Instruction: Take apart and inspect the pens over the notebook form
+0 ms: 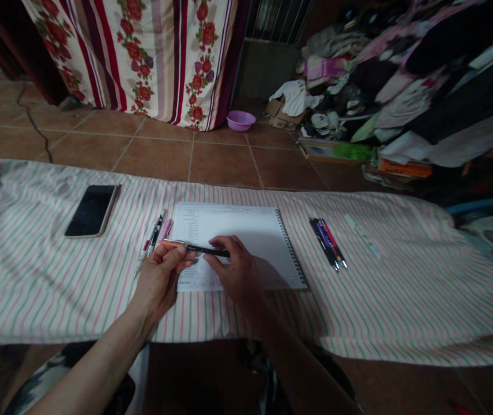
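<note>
Both my hands hold one black pen with an orange end (200,249) level over a spiral notebook (246,230) that lies open on the striped cloth. My left hand (160,279) pinches the pen near its orange end. My right hand (237,271) grips the black end, fingers closed round it. A few pens (153,239) lie just left of the notebook, close to my left hand. Another small bunch of pens (328,242) lies to the notebook's right.
A dark phone (91,210) lies face up on the striped cloth (402,288) at the left. Beyond are a tiled floor, a floral curtain (151,57), a purple bowl (241,120) and a heap of clothes and boxes (380,86) at the right.
</note>
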Demonstrator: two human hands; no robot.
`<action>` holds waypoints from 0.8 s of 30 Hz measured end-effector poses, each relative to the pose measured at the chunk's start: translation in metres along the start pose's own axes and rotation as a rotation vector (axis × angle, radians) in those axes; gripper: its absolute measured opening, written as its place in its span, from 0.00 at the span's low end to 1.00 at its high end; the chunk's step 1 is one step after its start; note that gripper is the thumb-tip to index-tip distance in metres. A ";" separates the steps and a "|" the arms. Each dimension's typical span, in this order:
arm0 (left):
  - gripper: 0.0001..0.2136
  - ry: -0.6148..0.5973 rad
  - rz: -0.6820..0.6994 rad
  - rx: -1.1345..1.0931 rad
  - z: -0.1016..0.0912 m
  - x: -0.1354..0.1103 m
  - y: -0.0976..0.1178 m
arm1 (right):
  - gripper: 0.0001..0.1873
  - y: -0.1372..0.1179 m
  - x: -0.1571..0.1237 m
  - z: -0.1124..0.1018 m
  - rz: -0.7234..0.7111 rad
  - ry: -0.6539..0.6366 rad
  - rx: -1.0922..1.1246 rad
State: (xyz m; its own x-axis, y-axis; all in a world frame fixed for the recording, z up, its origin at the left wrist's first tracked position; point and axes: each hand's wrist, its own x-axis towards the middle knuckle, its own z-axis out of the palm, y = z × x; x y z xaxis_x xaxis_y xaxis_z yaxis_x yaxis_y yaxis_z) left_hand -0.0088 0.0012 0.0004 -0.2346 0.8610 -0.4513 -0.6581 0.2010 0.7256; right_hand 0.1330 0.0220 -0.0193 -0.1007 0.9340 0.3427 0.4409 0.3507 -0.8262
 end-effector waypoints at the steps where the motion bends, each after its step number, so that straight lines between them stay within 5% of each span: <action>1: 0.05 -0.006 0.000 0.003 0.000 0.000 -0.001 | 0.09 0.001 0.000 0.000 -0.037 -0.022 -0.054; 13: 0.16 -0.046 0.028 0.108 -0.004 0.002 -0.005 | 0.04 0.004 0.002 -0.003 -0.250 -0.056 -0.303; 24: 0.14 -0.101 0.044 0.190 -0.006 0.001 -0.004 | 0.13 -0.001 0.001 -0.006 -0.136 -0.224 -0.348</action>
State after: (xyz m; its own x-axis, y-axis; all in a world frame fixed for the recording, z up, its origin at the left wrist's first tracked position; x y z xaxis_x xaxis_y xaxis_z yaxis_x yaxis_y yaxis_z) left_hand -0.0102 -0.0016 -0.0061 -0.1810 0.9115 -0.3694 -0.5003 0.2381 0.8325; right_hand 0.1378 0.0221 -0.0157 -0.3524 0.8862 0.3007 0.6808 0.4633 -0.5674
